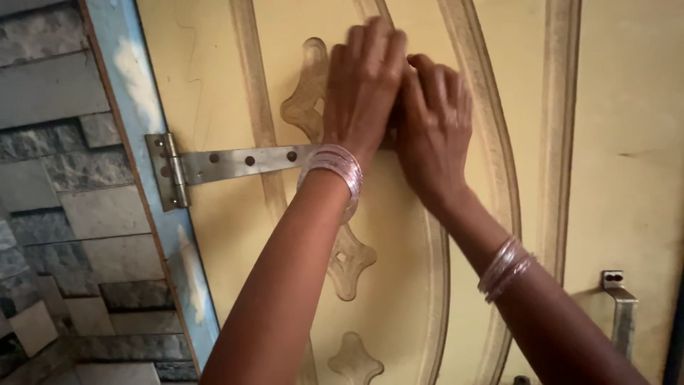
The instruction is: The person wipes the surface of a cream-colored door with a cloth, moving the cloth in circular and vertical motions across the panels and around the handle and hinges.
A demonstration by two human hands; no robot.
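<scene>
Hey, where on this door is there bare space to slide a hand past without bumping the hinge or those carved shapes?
Bare yellow panel lies right of the outer curved moulding, above the metal bracket. A narrow strip runs between the blue frame and the inner moulding, below the strap hinge. It is crowded mid-door, where the left hand and right hand cover the hinge's end.

Home doorway: carved door [214, 64], stone-tiled wall [64, 214]

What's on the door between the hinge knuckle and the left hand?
In the head view, the metal hinge strap with its screw heads spans from the knuckle to the left hand.
</scene>
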